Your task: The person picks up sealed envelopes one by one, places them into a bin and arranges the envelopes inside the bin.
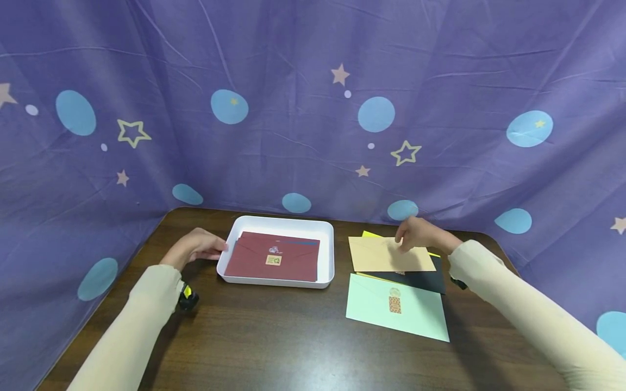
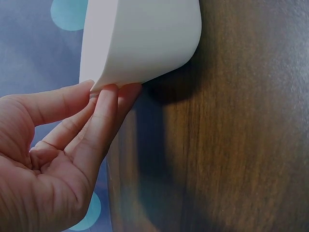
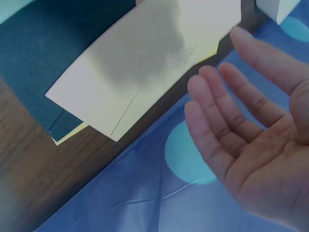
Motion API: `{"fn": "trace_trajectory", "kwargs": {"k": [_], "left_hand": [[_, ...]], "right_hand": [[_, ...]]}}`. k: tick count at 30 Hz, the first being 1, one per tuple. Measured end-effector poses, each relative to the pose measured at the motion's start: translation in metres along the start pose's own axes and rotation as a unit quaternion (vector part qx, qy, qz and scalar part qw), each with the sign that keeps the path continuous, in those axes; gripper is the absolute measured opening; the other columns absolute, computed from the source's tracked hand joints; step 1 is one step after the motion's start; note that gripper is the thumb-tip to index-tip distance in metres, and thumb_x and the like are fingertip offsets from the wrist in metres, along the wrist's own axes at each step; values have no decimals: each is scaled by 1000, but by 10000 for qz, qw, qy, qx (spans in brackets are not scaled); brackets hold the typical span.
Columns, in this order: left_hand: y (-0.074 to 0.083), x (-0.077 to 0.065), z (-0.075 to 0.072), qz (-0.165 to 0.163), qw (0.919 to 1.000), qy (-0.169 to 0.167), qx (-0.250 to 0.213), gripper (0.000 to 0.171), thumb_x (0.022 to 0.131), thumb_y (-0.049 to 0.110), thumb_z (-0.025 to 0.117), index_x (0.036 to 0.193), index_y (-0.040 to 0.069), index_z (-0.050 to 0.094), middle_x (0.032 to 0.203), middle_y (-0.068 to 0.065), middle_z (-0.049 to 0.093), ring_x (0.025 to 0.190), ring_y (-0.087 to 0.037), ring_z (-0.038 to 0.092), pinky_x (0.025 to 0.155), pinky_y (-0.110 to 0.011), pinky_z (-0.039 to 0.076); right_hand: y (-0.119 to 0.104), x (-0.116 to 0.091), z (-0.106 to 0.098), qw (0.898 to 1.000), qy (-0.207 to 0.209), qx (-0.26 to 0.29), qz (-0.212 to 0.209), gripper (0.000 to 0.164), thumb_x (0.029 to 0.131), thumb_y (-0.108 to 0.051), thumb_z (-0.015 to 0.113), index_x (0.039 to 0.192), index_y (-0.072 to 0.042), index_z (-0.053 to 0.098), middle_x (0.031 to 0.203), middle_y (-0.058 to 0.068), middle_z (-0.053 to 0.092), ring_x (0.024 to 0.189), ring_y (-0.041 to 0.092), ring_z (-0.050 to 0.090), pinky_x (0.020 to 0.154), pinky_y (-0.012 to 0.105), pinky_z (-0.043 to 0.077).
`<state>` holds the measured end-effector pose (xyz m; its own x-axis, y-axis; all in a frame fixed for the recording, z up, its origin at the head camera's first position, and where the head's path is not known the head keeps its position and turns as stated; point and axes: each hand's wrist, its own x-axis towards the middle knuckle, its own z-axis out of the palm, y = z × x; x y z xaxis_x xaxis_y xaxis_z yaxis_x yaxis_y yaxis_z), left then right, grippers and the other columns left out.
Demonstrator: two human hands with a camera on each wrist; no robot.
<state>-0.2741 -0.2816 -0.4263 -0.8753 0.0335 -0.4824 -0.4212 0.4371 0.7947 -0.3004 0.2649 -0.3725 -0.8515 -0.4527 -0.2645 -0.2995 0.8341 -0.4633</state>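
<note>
At the left, my left hand (image 1: 202, 245) pinches the rim of a white tray (image 1: 283, 223) between thumb and fingers, as the left wrist view shows up close. Inside the tray lies a dark red envelope (image 1: 249, 266) with a small sticker; a strip of blue shows at its far edge. My right hand (image 1: 415, 232) hovers over a cream envelope (image 1: 371, 256); in the right wrist view its fingers (image 3: 210, 130) are loosely bent and hold nothing. Under the cream envelope lie a dark envelope (image 1: 426, 281) and a yellow one (image 1: 370, 234), mostly covered.
A mint green envelope (image 1: 420, 316) with two stickers lies nearest me on the right, against the dark one. Everything rests on a brown wooden table (image 1: 274, 326). A purple curtain (image 1: 293, 136) with stars and blue ovals hangs along the far and side edges.
</note>
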Motion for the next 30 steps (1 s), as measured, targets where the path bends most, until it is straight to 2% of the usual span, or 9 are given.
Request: {"fn": "trace_trajectory", "kwargs": {"k": [6,11,18,23,30], "left_hand": [[-1,0,0,1,10000,-31,-9,29,90,1,67,114,-16,66,73,3,69,67,-4,65,67,-19,63],[-1,0,0,15,10000,-62,-59,30,91,1,66,115,-17,65,73,3,69,68,-3,65,67,-18,63],[0,0,0,19,9999,-93,-143,30,91,1,67,115,-17,65,74,3,69,68,-4,66,68,-18,63],[0,0,0,-5,9999,-88,-88,31,91,2,67,116,-17,65,74,3,69,68,-4,66,67,-18,63],[0,0,0,-29,10000,-57,-34,32,90,1,67,117,-17,65,74,3,69,68,-4,65,67,-18,63]], "right_hand": [[-11,-3,16,9975,-316,-154,-607,22,78,2,81,98,5,73,82,9,73,69,9,60,62,24,54],[-21,-5,33,9951,-501,-197,-835,23,75,-3,86,93,2,73,79,7,71,65,8,57,59,23,52],[-35,-14,56,9952,-663,-524,-501,33,70,-15,94,92,-2,71,79,2,68,69,9,56,61,22,51],[-37,-19,68,9942,-604,-846,-287,36,67,-20,96,88,-7,70,76,-4,63,68,10,55,60,23,49],[-38,-24,78,9907,-499,-1258,-118,41,64,-26,98,85,-11,67,75,-6,59,67,10,52,57,24,45]]}}
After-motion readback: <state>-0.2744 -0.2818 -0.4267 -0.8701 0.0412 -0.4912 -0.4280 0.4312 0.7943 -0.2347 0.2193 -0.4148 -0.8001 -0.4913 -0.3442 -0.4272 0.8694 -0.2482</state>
